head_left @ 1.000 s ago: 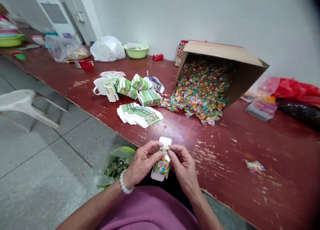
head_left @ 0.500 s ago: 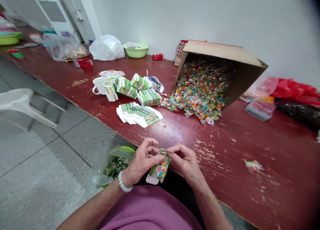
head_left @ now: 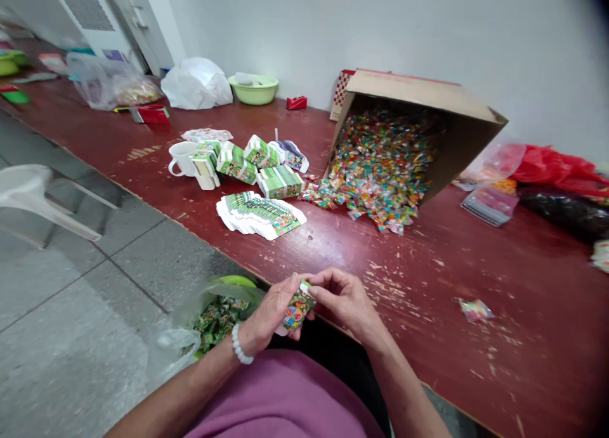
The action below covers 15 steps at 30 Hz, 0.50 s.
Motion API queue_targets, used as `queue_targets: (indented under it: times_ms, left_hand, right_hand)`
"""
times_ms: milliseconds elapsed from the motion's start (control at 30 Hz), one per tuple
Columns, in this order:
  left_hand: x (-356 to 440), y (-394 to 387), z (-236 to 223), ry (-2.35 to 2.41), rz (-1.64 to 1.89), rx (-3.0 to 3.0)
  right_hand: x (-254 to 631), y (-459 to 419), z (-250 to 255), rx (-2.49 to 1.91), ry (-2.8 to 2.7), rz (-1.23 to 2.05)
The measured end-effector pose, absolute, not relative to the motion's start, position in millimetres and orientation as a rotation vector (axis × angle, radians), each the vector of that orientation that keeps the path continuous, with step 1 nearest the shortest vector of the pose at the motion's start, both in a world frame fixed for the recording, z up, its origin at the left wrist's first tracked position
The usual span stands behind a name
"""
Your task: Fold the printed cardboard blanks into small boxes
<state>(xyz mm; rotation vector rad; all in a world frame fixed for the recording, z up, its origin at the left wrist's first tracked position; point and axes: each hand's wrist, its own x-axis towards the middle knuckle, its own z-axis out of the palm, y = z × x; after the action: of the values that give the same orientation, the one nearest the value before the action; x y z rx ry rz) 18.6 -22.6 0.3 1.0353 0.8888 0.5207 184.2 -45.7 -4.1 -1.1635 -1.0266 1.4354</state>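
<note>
A small green printed carton [head_left: 297, 309] is held over my lap at the table's edge. My left hand [head_left: 271, 312] wraps round it from the left, with fingertips showing beneath it. At the carton's top end, my right hand [head_left: 340, 298] pinches a white flap between thumb and fingers. Beyond them on the table lies a fanned stack of flat green cartons [head_left: 261, 214]. Behind that stack are several banded bundles of cartons [head_left: 280, 181]. Wrapped candies [head_left: 380, 171] spill from a cardboard box [head_left: 428, 86] lying on its side.
Below the table edge, left of my hands, a clear-lined bag [head_left: 216, 317] holds green packets. One candy packet [head_left: 476, 310] lies to the right. A white mug [head_left: 182, 158], a green basin [head_left: 254, 90] and a red tape dispenser [head_left: 297, 103] stand further back. A white stool [head_left: 38, 190] is at left.
My left hand has closed round the carton, which has turned more upright. My right hand has shifted its pinch to the top flap. The whole view has moved slightly.
</note>
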Motion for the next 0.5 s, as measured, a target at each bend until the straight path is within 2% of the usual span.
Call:
queue_targets:
  times_ms: [233,500]
  left_hand:
    - [15.1,-18.5,-1.5,0.858,0.506,1.079]
    - [14.1,-13.7,-3.9,0.851,0.553,1.006]
  right_hand:
    - [183.7,-44.3,-10.5,-1.276,-1.074,1.261]
    - [186.3,-48.6,-2.7,-1.262,-1.508,1.014]
